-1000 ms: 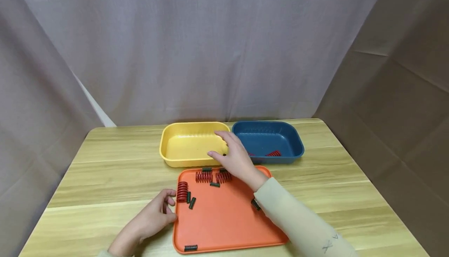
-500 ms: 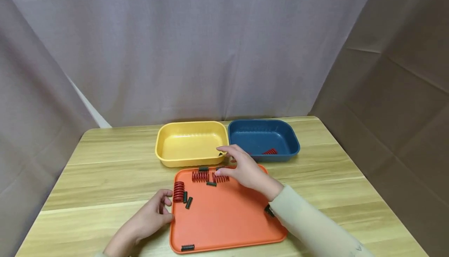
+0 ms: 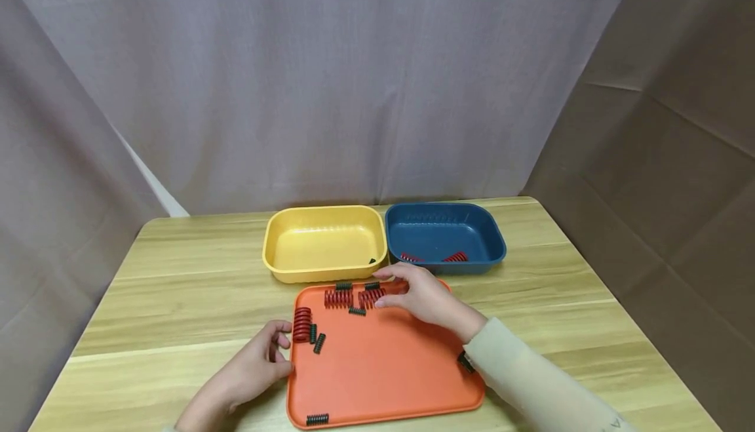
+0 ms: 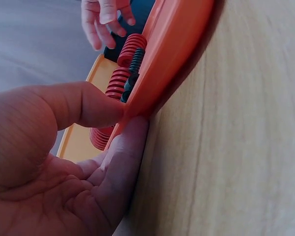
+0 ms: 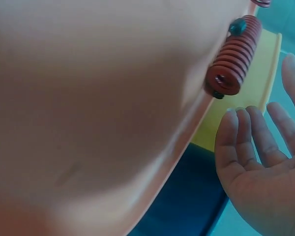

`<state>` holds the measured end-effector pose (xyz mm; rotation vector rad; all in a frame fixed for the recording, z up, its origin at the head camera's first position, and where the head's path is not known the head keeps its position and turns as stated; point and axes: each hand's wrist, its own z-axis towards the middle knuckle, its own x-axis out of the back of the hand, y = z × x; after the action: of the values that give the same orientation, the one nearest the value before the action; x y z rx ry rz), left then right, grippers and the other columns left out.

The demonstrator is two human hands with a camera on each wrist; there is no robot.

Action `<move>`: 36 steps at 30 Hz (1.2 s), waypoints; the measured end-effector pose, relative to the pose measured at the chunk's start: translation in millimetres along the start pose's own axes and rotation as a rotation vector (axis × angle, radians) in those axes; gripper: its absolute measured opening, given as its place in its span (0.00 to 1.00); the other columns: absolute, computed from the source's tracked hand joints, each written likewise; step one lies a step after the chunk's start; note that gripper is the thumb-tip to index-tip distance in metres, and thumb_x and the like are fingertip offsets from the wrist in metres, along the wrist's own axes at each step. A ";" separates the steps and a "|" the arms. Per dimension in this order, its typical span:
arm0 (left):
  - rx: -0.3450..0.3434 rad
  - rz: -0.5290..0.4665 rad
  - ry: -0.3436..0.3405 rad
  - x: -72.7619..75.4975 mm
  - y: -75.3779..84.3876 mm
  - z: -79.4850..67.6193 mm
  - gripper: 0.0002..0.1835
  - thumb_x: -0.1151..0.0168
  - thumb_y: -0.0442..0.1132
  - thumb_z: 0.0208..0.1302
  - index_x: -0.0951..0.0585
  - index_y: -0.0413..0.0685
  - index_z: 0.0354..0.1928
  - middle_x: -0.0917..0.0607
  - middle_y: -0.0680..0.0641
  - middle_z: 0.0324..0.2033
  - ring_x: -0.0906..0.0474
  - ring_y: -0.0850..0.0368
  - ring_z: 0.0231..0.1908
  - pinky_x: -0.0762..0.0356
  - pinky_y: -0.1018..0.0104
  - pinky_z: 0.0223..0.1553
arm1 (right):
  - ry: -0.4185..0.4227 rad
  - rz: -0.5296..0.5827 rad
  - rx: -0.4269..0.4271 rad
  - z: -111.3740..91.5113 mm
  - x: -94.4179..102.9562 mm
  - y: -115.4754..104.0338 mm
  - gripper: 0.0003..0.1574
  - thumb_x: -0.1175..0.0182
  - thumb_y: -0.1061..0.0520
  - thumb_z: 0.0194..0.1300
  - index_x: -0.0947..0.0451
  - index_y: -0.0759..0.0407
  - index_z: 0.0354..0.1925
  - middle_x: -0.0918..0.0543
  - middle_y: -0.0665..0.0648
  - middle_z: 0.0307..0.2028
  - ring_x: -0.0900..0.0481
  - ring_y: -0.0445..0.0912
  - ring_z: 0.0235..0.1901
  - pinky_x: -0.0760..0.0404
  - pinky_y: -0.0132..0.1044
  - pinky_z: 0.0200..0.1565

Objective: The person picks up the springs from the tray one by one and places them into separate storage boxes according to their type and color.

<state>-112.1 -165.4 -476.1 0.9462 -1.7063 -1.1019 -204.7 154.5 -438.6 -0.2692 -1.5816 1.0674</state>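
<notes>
A pale wood-grain table (image 3: 147, 288) bears a rounded rectangular orange plastic tray (image 3: 383, 360). Beyond it, side by side, stand a yellow oblong plastic bin (image 3: 323, 275) on the left and a dark blue oblong plastic bin (image 3: 436, 217) on the right. The left hand (image 3: 259, 361) pinches the tray's left rim between thumb and fingers; the right hand (image 3: 423, 295), fingers and thumb parted, holds nothing near the far edge. Just left of its fingertips — far nearer this hand than the other — a thick red metal coil spring (image 3: 368, 299) lies on the tray, long axis left to right along the far rim; whether the thumb touches it is unclear. Counted: three red springs on the tray, two in the blue bin; seven thin dark green coil springs (image 3: 357, 311) on the tray, one in the yellow bin.
</notes>
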 end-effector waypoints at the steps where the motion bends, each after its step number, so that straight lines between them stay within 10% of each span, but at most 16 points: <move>1: 0.000 0.000 0.000 -0.1 0.0 0.0 0.32 0.38 0.24 0.46 0.34 0.37 0.57 0.32 0.41 0.41 0.32 0.52 0.34 0.31 0.69 0.27 | -0.004 0.002 -0.002 -0.1 -0.3 1.3 0.33 0.28 0.51 0.53 0.23 0.53 0.58 0.20 0.53 0.51 0.22 0.48 0.49 0.23 0.45 0.50; 36: -0.011 0.019 0.013 0.0 -0.9 0.1 0.31 0.37 0.24 0.45 0.33 0.38 0.56 0.32 0.41 0.41 0.32 0.52 0.34 0.30 0.68 0.29 | -0.075 -0.137 -0.042 3.2 -15.2 13.2 0.21 0.28 0.52 0.54 0.18 0.53 0.47 0.19 0.47 0.38 0.23 0.44 0.37 0.24 0.38 0.42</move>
<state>-112.1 -165.7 -477.0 0.9270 -1.6939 -1.0894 -207.5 150.1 -458.3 -0.1479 -1.6660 0.9490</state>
